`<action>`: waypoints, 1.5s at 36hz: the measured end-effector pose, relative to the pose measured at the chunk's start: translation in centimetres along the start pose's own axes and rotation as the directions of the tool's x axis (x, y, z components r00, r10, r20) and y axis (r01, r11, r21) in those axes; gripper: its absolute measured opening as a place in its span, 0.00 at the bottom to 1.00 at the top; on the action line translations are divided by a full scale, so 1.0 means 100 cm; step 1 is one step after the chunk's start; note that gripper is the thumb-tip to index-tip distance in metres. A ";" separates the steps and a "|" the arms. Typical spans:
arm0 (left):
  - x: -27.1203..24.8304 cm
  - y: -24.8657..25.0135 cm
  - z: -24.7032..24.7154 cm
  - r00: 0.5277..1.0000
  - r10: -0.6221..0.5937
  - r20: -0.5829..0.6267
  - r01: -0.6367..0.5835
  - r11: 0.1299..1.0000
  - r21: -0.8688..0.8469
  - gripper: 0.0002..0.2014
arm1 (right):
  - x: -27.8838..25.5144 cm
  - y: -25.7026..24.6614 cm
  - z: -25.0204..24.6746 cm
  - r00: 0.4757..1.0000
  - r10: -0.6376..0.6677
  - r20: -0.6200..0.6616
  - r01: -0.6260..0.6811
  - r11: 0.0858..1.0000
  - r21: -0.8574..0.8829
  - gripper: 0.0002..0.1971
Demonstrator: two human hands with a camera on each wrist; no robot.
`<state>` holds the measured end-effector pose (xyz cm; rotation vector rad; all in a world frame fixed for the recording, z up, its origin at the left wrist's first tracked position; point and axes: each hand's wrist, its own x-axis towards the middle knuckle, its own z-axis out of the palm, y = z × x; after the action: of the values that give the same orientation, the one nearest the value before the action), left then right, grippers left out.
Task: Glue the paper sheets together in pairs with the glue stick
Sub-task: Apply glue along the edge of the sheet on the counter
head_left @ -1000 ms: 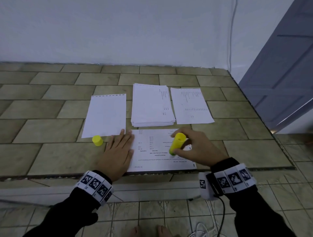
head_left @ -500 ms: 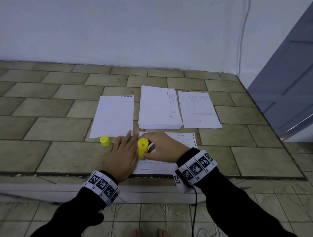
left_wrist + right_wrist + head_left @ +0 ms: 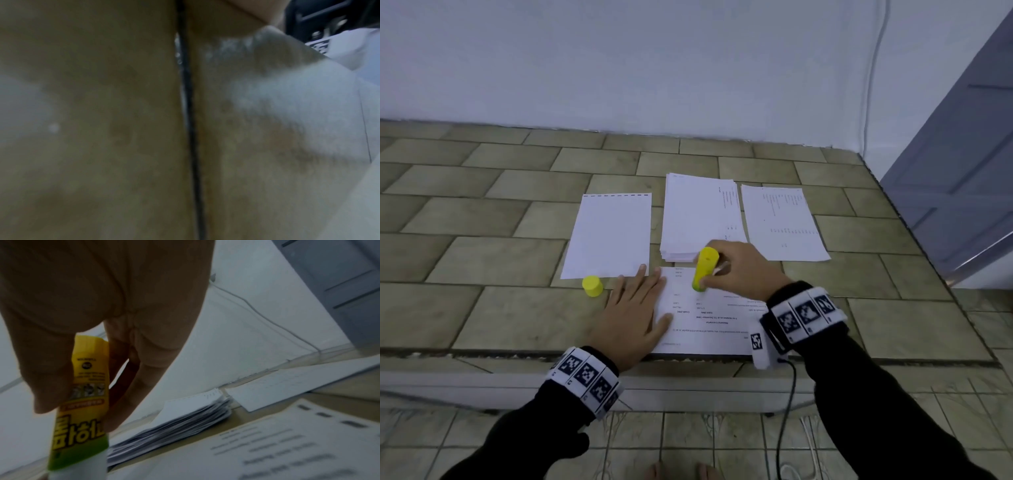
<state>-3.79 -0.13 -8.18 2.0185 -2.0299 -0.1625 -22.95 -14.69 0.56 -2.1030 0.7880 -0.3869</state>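
Head view is showing the right hand (image 3: 739,270) gripping the glue stick (image 3: 704,269) on the sheet (image 3: 709,318) that the flat left hand (image 3: 631,315) is pinning; hard strokes risk wrinkling it.

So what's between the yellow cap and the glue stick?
In the head view, the left hand lies flat between the yellow cap and the glue stick.

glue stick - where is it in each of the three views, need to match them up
Head: glue stick just right of centre, held by the right hand, tip down on the printed sheet.
Left wrist: not in it; only blurred tile and a white paper edge.
Right wrist: glue stick lower left, gripped below the palm.
Shared landmark: the paper stack, behind the stick in the head view, right of it in the right wrist view.
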 end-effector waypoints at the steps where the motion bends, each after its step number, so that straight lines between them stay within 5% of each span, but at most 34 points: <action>1: 0.000 0.001 -0.001 1.000 -0.004 0.016 0.004 1.000 0.001 0.42 | -0.009 0.001 -0.002 1.000 0.001 0.025 -0.001 1.000 0.022 0.11; 6: 0.000 0.003 -0.003 0.998 -0.023 0.064 0.022 1.000 0.023 0.55 | -0.048 0.002 -0.005 0.995 0.006 0.104 -0.017 0.994 0.109 0.13; 15: 0.001 0.005 -0.004 0.997 -0.036 0.072 0.034 0.999 0.031 0.57 | -0.063 0.005 -0.006 0.992 -0.037 0.117 0.033 0.999 0.040 0.13; 31: 0.001 0.002 -0.004 0.996 -0.041 0.085 0.037 0.998 0.047 0.56 | -0.005 0.022 -0.029 0.991 0.083 -0.104 -0.086 0.996 -0.018 0.08; 48: 0.002 0.004 -0.004 0.993 -0.057 0.102 0.050 0.996 0.067 0.57 | -0.091 0.028 -0.054 0.980 0.138 0.140 -0.145 0.989 0.037 0.14; 54: 0.001 0.007 -0.007 0.991 -0.060 0.117 0.051 0.996 0.077 0.58 | -0.081 0.030 -0.058 0.990 0.103 0.096 -0.103 0.995 -0.011 0.15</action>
<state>-4.24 -0.13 -7.33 2.1597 -2.0796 -0.2276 -33.26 -14.24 1.74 -2.0603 0.8375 -0.2254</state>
